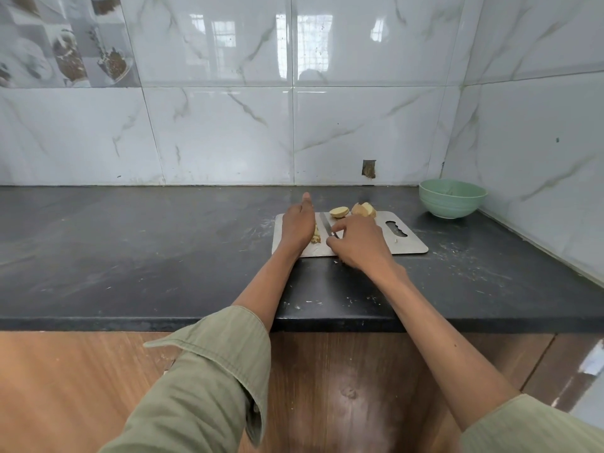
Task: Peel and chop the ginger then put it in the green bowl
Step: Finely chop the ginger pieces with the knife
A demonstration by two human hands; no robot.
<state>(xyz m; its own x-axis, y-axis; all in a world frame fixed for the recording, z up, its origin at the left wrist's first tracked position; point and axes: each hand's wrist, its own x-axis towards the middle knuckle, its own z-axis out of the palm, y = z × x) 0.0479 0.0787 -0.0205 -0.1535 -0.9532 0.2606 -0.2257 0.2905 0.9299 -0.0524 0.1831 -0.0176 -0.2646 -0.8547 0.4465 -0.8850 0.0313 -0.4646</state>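
Hands: left [298,223] flat, fingers straight beside ginger [315,236]; right [358,245] grips knife [327,225].

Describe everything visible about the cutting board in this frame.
The cutting board is a thin, flat, pale grey rectangle with rounded corners and a wavy cut-out grip slot near its right end. It lies flat on the dark countertop, left of the green bowl. Larger ginger pieces sit at its far edge and chopped ginger lies near its left side. The left hand rests over it; the right hand holds a knife above it.
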